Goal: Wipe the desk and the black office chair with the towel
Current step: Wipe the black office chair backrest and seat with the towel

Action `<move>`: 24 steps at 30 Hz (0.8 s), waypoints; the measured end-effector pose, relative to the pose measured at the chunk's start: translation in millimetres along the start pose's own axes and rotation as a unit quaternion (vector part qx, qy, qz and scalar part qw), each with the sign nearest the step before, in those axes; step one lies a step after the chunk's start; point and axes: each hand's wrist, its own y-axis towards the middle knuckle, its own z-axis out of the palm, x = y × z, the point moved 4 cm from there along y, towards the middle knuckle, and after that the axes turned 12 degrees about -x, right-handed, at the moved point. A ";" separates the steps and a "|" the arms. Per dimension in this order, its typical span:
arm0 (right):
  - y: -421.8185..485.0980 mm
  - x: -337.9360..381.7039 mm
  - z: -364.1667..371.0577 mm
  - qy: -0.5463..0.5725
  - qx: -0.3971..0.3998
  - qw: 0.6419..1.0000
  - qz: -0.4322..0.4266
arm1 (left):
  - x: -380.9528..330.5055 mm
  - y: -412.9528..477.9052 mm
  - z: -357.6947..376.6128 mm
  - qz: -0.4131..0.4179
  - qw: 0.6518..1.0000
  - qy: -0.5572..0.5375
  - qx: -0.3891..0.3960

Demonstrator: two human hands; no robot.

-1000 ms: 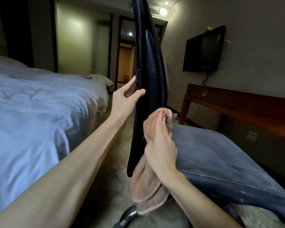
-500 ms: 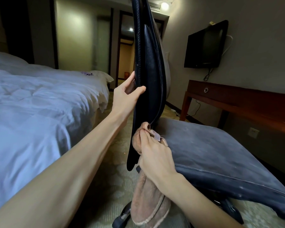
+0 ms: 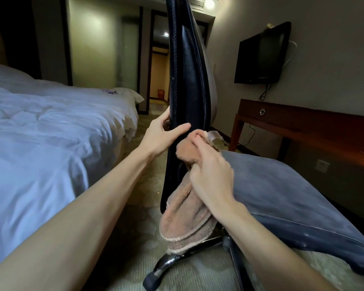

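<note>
The black office chair's backrest [image 3: 187, 76] stands edge-on in the middle of the view, its dusty seat cushion [image 3: 286, 198] spreading to the right. My left hand [image 3: 160, 135] grips the backrest's edge, thumb on the near side and fingers behind. My right hand [image 3: 210, 177] holds the pink-brown towel [image 3: 185, 219] bunched against the lower backrest where it meets the seat; the towel's loose end hangs down toward the chair base. The wooden desk [image 3: 303, 122] runs along the right wall.
A bed with white bedding [image 3: 51, 133] fills the left. The chair's chrome base and castor [image 3: 156, 269] stand on the carpet below. A black TV [image 3: 263, 55] hangs on the wall above the desk. A doorway opens at the far end.
My right hand with the towel went down the backrest's lower edge and has come back up a little. The left hand has kept its grip on the backrest.
</note>
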 end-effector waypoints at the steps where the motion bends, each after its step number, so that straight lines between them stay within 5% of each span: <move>1: -7.6 1.2 9.5 -0.037 0.029 0.998 -0.028 | -1.0 -0.8 0.4 0.003 1.000 -0.001 0.006; 6: -41.5 5.1 41.0 -0.106 0.122 0.979 -0.120 | 2.5 -1.7 -1.6 0.022 0.999 0.001 0.029; 11: -22.6 -0.1 20.4 0.001 0.141 0.990 0.027 | 2.5 -3.0 -1.1 0.047 0.999 0.015 0.022; 16: -7.0 -14.4 -10.6 0.145 -0.027 0.982 0.116 | 1.2 -1.0 -5.8 0.062 0.997 0.039 0.029; 24: 48.8 -24.5 -63.8 0.231 -0.298 0.918 0.125 | -3.0 -6.8 -9.7 0.057 0.995 0.083 0.011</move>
